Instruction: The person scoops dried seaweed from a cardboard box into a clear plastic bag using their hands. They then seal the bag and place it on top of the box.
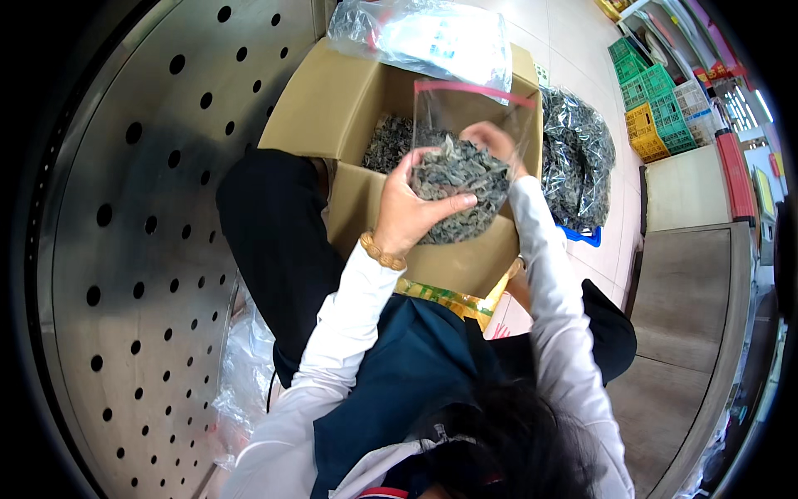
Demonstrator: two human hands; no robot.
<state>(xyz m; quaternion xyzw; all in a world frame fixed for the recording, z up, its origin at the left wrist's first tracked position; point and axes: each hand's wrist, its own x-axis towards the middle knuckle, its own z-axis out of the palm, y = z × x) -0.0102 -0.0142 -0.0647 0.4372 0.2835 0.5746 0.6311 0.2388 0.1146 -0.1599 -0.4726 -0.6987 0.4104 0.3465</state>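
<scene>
A clear zip bag point(461, 181) with a pink top strip, partly filled with dark grey-green dried pieces, perhaps dried fungus, is held over an open cardboard box point(399, 243). My left hand point(414, 203) grips the bag's left side, thumb across its front. My right hand point(492, 143), blurred, is at the bag's right side near the top of the contents; whether it grips the plastic or is inside is unclear. More dried pieces point(386, 143) lie inside the box, partly hidden by the bag.
Clear plastic bags point(436, 37) lie over the box's far flap. A large bag of dark dried pieces point(576, 162) stands right of the box. A perforated metal panel point(156, 249) is at left, plastic crates point(661, 106) at upper right, and a grey cabinet point(679, 293) at right.
</scene>
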